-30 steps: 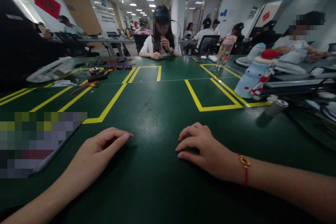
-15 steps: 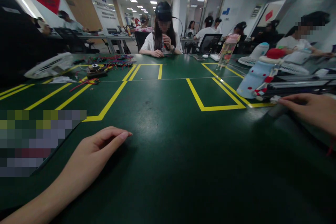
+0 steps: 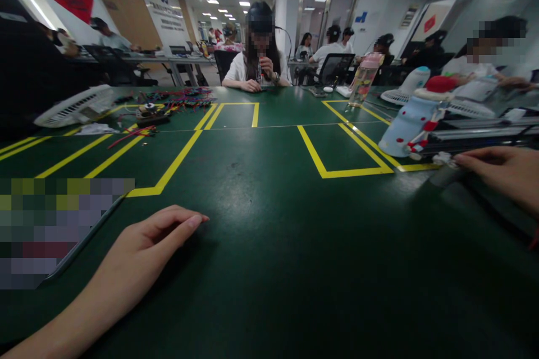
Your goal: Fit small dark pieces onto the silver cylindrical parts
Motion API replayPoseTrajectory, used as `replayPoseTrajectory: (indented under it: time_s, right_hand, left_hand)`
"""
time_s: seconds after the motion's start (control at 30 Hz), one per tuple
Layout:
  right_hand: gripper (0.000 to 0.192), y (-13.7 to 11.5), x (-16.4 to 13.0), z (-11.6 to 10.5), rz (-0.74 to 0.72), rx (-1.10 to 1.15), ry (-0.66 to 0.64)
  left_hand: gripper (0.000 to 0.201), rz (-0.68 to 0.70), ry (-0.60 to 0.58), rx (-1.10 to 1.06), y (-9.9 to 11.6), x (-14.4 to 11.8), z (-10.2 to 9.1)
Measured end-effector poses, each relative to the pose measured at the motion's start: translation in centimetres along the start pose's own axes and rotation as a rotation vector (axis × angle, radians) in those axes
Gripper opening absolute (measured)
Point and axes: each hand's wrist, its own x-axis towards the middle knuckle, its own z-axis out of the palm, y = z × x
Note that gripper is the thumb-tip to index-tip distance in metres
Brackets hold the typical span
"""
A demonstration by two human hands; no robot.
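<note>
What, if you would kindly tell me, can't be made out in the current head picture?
Head view:
- Grey cylinder: upper end overlapped by the right hand; gripped or merely touched is unclear.
- Red bracelet: mostly cut off by the right edge.
- Left hand: some fingers hidden behind the rest of it.
- Pixelated object: surface masked by pixelation, cut off by the left edge.
- Wall sign: lettering too small.

Small cylinder (image 3: 444,175) on table (image 3: 252,269) at right, bottle (image 3: 362,84) behind it, wires (image 3: 189,97) at left, person (image 3: 240,71) behind table.
</note>
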Motion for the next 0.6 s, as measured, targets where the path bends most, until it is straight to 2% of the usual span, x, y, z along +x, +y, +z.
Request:
replayPoseTrajectory:
  time_s: [0.1, 0.27, 0.43, 0.57, 0.6]
  right_hand:
    - [0.047, 0.25, 0.07, -0.25, 0.0, 0.001, 0.033]
    - [0.041, 0.08, 0.09, -0.53, -0.001, 0.011, -0.079]
    - [0.048, -0.37, -0.09, -0.66, 0.059, 0.065, -0.057]
    - [0.036, -0.05, 0.37, -0.68, 0.059, 0.078, -0.098]
    - [0.032, 0.08, 0.39, -0.61, 0.007, 0.082, -0.055]
  left_hand:
    - [0.04, 0.006, -0.007, 0.004, 0.14, -0.06, -0.06]
    - [0.039, 0.015, -0.04, 0.032, -0.11, 0.1, -0.23]
    - [0.039, 0.007, -0.012, 0.007, 0.09, -0.11, -0.02]
    - [0.038, 0.019, -0.025, 0.006, 0.12, -0.12, -0.08]
    - [0.038, 0.021, -0.033, 0.009, 0.1, -0.09, -0.13]
